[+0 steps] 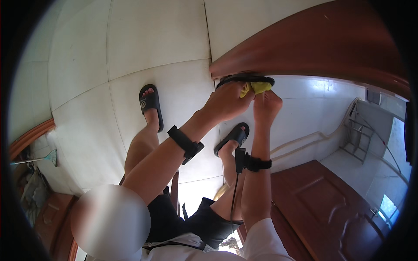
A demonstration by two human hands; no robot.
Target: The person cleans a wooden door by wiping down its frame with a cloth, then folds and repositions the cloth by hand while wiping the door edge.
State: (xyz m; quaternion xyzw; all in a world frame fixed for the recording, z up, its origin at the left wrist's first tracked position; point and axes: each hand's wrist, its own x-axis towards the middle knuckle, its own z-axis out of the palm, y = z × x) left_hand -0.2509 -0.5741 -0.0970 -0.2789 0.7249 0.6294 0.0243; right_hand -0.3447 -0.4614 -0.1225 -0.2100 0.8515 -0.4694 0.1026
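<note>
My left hand [230,99] has its fingers closed around part of a crumpled yellow cloth [261,87]. Close on its right, my right hand [268,103] grips the same cloth with bent fingers. Just beyond the fingers is a black item [248,78] with a curved rim, perhaps a shoe or slipper; the hands and cloth cover much of it. It is beside the lower edge of a red-brown wooden surface [300,49]. Whether my left hand also holds the black item, I cannot tell. Both wrists wear black straps with small devices.
Below are my feet in black slides [152,106] on the pale tiled floor [85,120]. A red-brown panelled door [316,202] stands at lower right, with a metal frame [357,138] beyond it. At the left edge are a teal broom or rake [50,158] and wooden trim [31,135].
</note>
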